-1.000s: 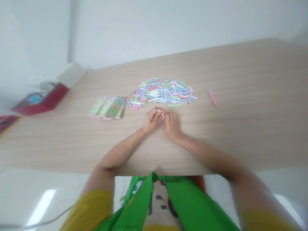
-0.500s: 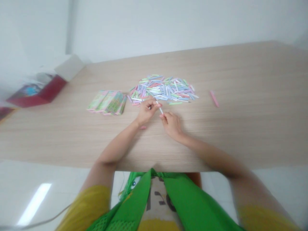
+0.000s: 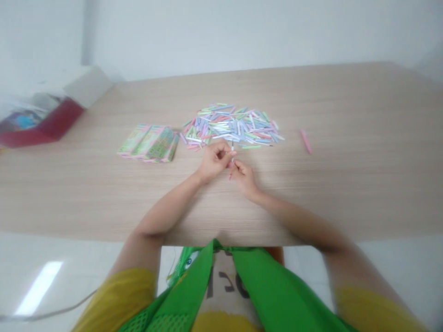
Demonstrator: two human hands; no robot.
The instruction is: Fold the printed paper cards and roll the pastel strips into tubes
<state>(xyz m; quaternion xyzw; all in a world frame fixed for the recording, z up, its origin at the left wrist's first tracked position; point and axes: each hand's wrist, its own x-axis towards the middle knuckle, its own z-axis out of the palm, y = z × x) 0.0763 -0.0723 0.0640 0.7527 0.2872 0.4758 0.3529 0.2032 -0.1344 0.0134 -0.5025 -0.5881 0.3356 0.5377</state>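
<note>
Near the middle of the wooden table [image 3: 339, 184], my left hand [image 3: 215, 161] pinches a thin white stick [image 3: 232, 147] that stands nearly straight up in the view. My right hand [image 3: 244, 179] is closed just below it, fingertips meeting the left ones, with a small pink piece at its fingers. Right behind my hands lies a wide pile of pastel pen-like sticks [image 3: 238, 127] in green, blue, purple, white and pink. Fine detail between the fingertips is blurred.
Several patterned green and pink packs [image 3: 148, 143] lie left of the pile. A single pink stick [image 3: 306, 141] lies to the right. A dark red box [image 3: 51, 124] with an open pale flap and items inside stands at the far left.
My hands have come closer together, and the white stick has turned from slanted to nearly upright. The pink piece near my left wrist no longer shows on the table. The view has shifted slightly.
</note>
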